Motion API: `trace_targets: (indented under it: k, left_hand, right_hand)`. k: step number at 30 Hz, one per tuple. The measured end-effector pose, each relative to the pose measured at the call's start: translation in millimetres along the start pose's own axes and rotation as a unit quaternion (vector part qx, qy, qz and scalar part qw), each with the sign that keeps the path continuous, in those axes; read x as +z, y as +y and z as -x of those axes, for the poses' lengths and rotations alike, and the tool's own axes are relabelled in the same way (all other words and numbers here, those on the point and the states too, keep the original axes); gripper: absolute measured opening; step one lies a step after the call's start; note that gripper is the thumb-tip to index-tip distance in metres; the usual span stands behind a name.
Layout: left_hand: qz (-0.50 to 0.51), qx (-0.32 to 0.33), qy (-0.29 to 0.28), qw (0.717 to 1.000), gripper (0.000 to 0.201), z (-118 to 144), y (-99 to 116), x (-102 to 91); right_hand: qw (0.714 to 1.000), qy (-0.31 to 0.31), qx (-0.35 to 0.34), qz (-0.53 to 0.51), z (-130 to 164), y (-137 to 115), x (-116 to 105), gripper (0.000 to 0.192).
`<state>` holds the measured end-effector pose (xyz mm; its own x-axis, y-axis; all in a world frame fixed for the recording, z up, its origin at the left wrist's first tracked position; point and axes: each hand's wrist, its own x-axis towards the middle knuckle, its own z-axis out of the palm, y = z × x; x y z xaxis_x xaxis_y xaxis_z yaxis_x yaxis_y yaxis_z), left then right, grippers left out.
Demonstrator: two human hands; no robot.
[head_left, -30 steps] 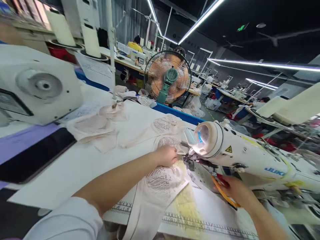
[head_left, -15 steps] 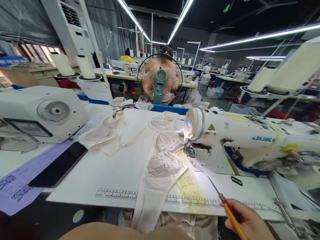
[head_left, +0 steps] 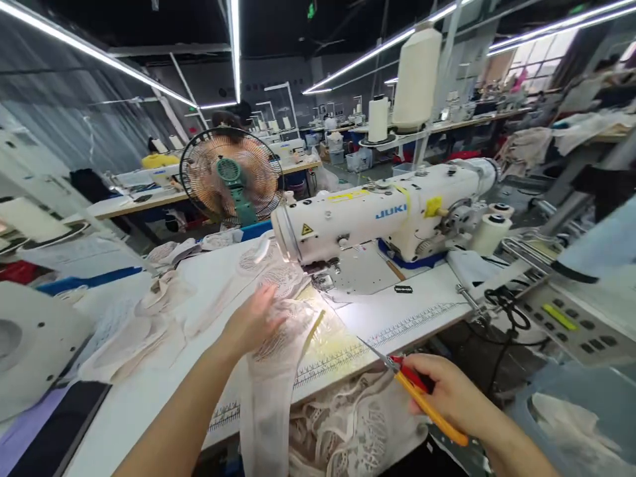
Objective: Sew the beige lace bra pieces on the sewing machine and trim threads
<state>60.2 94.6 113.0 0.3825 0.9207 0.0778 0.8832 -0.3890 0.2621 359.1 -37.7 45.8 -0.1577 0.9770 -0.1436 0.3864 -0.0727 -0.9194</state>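
Note:
My left hand [head_left: 252, 319] rests flat with spread fingers on a pale lace bra piece [head_left: 281, 331] that lies on the white table [head_left: 163, 377] and hangs over its front edge. My right hand [head_left: 450, 395] grips small thread snips with orange and red handles [head_left: 415, 391], blades pointing up-left, just off the table's front edge. The white JUKI sewing machine [head_left: 377, 215] stands behind, with its needle area [head_left: 322, 278] lit, a little right of my left hand.
More lace pieces [head_left: 163, 311] lie at the left on the table. A fan [head_left: 231, 175] stands behind it. Another machine's white body [head_left: 30, 344] and a dark phone [head_left: 54, 430] sit at the far left. A control panel [head_left: 561, 318] and cables are at the right.
The view has swung to the right. My left hand came back into view and went onto the lace piece. My right hand still holds the snips, now nearer the table edge.

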Motion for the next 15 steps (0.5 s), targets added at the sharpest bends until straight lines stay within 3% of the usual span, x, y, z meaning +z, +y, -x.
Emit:
trace_targets:
  k: [2, 4, 6, 9, 11, 15]
  left_hand:
    - [-0.04, 0.005, -0.024, 0.999, 0.039, -14.0, -12.0, 12.1]
    - [-0.066, 0.017, -0.032, 0.997, 0.028, -9.8, -15.7, 21.5]
    - [-0.086, 0.024, -0.031, 0.996, 0.02, 6.5, -13.0, 26.8]
    - [-0.097, 0.02, -0.019, 0.995, 0.024, 41.1, -4.7, 25.4]
    - [-0.073, 0.008, 0.033, 0.997, 0.026, 69.0, -0.1, 18.0]
    - [-0.005, -0.057, 0.214, 0.975, 0.019, 136.2, 4.8, -4.3]
  right_hand:
    - [1.0, 0.001, -0.003, 0.0, 6.6, 1.2, 0.3, 0.021]
    - [1.0, 0.001, 0.001, 0.001, 13.0, 3.9, 1.8, 0.024]
    - [1.0, 0.001, 0.003, 0.003, 18.5, 6.7, 3.3, 0.028]
    - [1.0, -0.008, -0.013, 0.002, 24.9, 8.6, 6.0, 0.033]
    - [1.0, -0.015, -0.021, -0.012, 28.0, 7.3, 10.2, 0.034]
    - [0.992, -0.068, -0.02, -0.107, 31.1, -4.6, 27.8, 0.035]
